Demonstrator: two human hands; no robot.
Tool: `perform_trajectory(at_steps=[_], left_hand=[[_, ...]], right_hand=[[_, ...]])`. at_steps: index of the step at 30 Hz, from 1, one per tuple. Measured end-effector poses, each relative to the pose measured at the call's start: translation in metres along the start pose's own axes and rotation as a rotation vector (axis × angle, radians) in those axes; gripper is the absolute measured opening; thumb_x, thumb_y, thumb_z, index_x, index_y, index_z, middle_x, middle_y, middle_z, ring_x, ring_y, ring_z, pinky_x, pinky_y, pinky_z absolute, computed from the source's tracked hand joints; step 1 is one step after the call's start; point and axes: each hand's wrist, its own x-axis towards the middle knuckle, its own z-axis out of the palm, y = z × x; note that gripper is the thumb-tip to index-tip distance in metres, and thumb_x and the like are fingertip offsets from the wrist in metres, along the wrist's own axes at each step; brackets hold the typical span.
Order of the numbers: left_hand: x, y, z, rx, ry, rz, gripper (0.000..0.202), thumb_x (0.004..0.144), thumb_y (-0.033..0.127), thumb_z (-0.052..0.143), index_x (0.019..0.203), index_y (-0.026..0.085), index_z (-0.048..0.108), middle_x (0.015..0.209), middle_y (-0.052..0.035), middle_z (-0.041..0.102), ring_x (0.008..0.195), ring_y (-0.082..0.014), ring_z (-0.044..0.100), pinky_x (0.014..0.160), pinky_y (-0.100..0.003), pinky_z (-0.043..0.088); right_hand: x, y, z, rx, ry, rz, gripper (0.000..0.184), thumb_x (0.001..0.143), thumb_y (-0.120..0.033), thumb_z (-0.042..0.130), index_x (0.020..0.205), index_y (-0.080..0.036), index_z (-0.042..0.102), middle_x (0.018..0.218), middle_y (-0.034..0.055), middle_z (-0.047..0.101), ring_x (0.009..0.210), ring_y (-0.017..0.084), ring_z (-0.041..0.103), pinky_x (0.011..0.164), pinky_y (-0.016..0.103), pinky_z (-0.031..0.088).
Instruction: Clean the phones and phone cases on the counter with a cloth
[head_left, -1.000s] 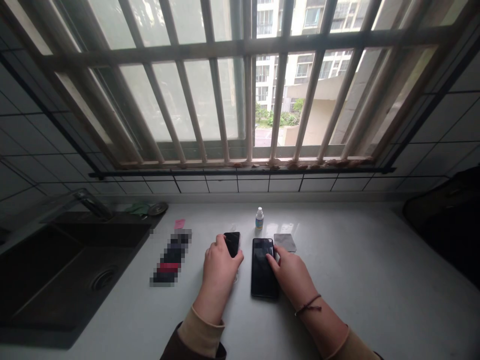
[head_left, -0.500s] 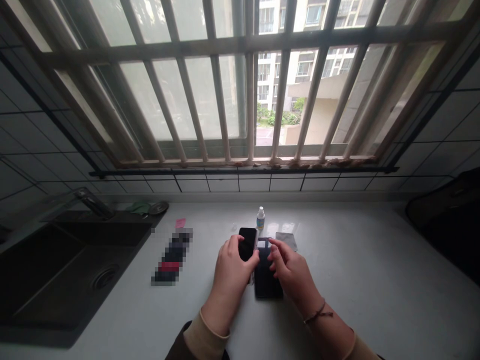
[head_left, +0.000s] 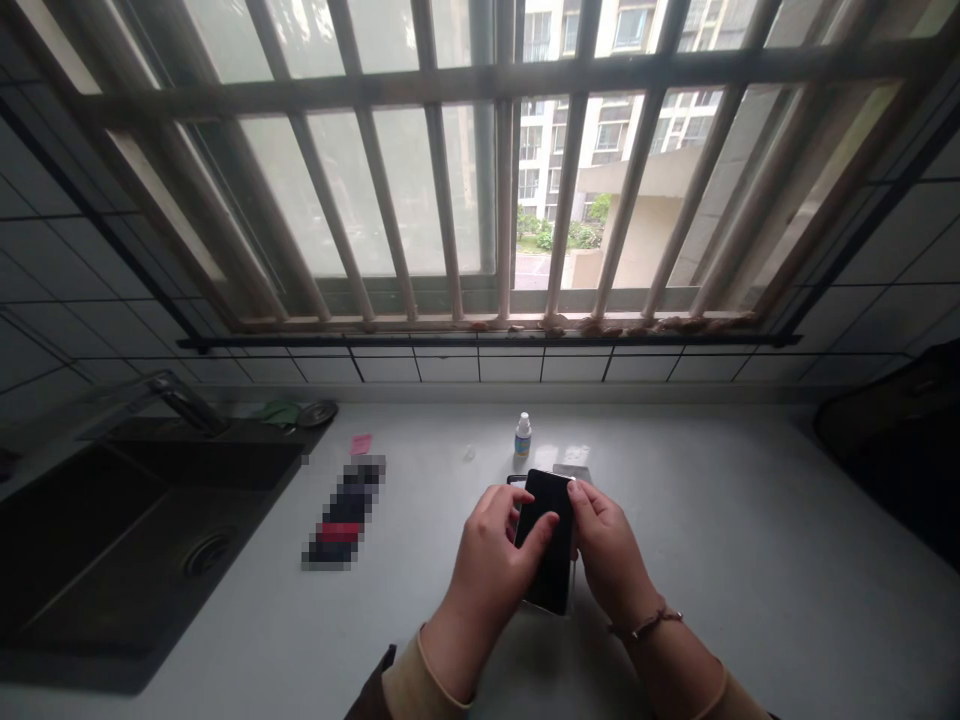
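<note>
A black-screened smartphone [head_left: 553, 572] is held slightly tilted over the counter, between my two hands. My left hand [head_left: 495, 550] grips its left edge, thumb lying across the screen and fingertips at the upper left. The fingers and thumb of my right hand [head_left: 609, 535] close on its upper right edge. Clear material shows along the phone's lower right side; I cannot tell whether it is a case. Beneath, a second dark flat object [head_left: 516, 479] is mostly hidden. Just beyond stands a small white-capped bottle [head_left: 523, 438]. A grey square packet [head_left: 571, 471] is partly covered.
The pale counter [head_left: 720, 560] runs under the window bars. At left are a dark sink [head_left: 97, 560] with a faucet [head_left: 187, 405], a pink slip [head_left: 361, 444] and a blurred-out item [head_left: 345, 520]. A small clear piece [head_left: 469, 453] lies left of the bottle. A black bag-like object [head_left: 900, 450] stands at right.
My left hand has brought the phone rightward over the dark flat object. My right hand, earlier above that object, now grips the phone's right edge.
</note>
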Motion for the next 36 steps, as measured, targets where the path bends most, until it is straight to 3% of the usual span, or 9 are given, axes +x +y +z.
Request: perform_trajectory(at_steps=[4,9,13,16,19,22,27,30,36], left_hand=[[0.007,-0.006,-0.004,-0.333,0.014,-0.179,0.044,0.102,0.057,0.057,0.12,0.019,0.07,0.1,-0.0074,0.076,0.083,-0.0211,0.069,0.074,-0.031,0.054],[0.014,-0.013,-0.004,-0.63,-0.095,-0.25,0.049,0.098,0.062,0.063,0.1,0.015,0.077,0.085,-0.005,0.074,0.077,-0.0193,0.065,0.073,-0.029,0.051],[0.013,-0.018,-0.002,-0.745,-0.06,-0.295,0.042,0.094,0.057,0.073,0.092,0.014,0.074,0.083,-0.0041,0.072,0.076,-0.0171,0.064,0.073,-0.028,0.052],[0.011,-0.018,0.0,-0.784,-0.021,-0.308,0.039,0.094,0.053,0.075,0.093,0.014,0.074,0.085,-0.0053,0.074,0.076,-0.0166,0.065,0.074,-0.028,0.053],[0.014,-0.018,-0.001,-0.832,0.093,-0.333,0.04,0.092,0.053,0.077,0.095,0.013,0.074,0.085,-0.0057,0.075,0.075,-0.0169,0.067,0.074,-0.028,0.054],[0.021,-0.022,-0.006,-0.908,0.322,-0.345,0.042,0.086,0.054,0.083,0.093,0.014,0.072,0.081,-0.0038,0.073,0.074,-0.0167,0.068,0.072,-0.027,0.055],[0.031,-0.035,-0.014,-1.028,0.606,-0.344,0.037,0.084,0.045,0.088,0.095,0.015,0.07,0.085,-0.0032,0.074,0.076,-0.0144,0.07,0.073,-0.024,0.056],[0.032,-0.038,-0.014,-1.051,0.662,-0.36,0.034,0.086,0.043,0.086,0.096,0.015,0.069,0.089,-0.0047,0.075,0.079,-0.0149,0.072,0.075,-0.025,0.057],[0.028,-0.036,-0.008,-1.002,0.609,-0.393,0.038,0.088,0.048,0.084,0.095,0.014,0.07,0.087,-0.0047,0.074,0.078,-0.0148,0.071,0.073,-0.024,0.057]], right_hand=[[-0.004,-0.005,0.003,0.032,-0.088,-0.03,0.068,0.097,-0.08,0.045,0.116,-0.021,0.076,0.076,0.006,0.072,0.064,0.024,0.063,0.057,0.034,0.05],[-0.008,-0.009,0.006,0.024,-0.198,-0.078,0.063,0.099,-0.074,0.051,0.118,-0.021,0.077,0.092,0.0082,0.077,0.081,0.026,0.069,0.067,0.033,0.054],[-0.008,-0.007,0.008,0.059,-0.228,-0.095,0.057,0.102,-0.07,0.051,0.117,-0.021,0.076,0.099,0.0074,0.077,0.086,0.025,0.068,0.072,0.032,0.054],[-0.008,-0.004,0.01,0.106,-0.243,-0.068,0.057,0.101,-0.072,0.053,0.113,-0.021,0.075,0.091,0.0056,0.075,0.078,0.022,0.066,0.067,0.03,0.051],[-0.01,-0.003,0.012,0.147,-0.302,0.017,0.065,0.099,-0.079,0.049,0.103,-0.019,0.072,0.071,0.0018,0.067,0.058,0.016,0.058,0.053,0.027,0.043],[-0.011,-0.004,0.013,0.086,-0.424,0.098,0.079,0.095,-0.09,0.038,0.093,-0.017,0.068,0.059,0.0019,0.065,0.046,0.014,0.054,0.045,0.024,0.037],[-0.012,-0.003,0.015,0.087,-0.475,0.111,0.079,0.09,-0.094,0.041,0.085,-0.018,0.061,0.069,0.0092,0.075,0.046,0.013,0.06,0.041,0.021,0.036],[-0.011,0.001,0.015,0.088,-0.47,0.084,0.072,0.091,-0.09,0.048,0.082,-0.019,0.057,0.065,0.0069,0.073,0.045,0.012,0.059,0.041,0.021,0.034],[-0.012,0.004,0.015,-0.048,-0.364,-0.008,0.071,0.099,-0.085,0.036,0.075,-0.022,0.056,0.057,0.0021,0.066,0.043,0.013,0.055,0.043,0.024,0.035]])
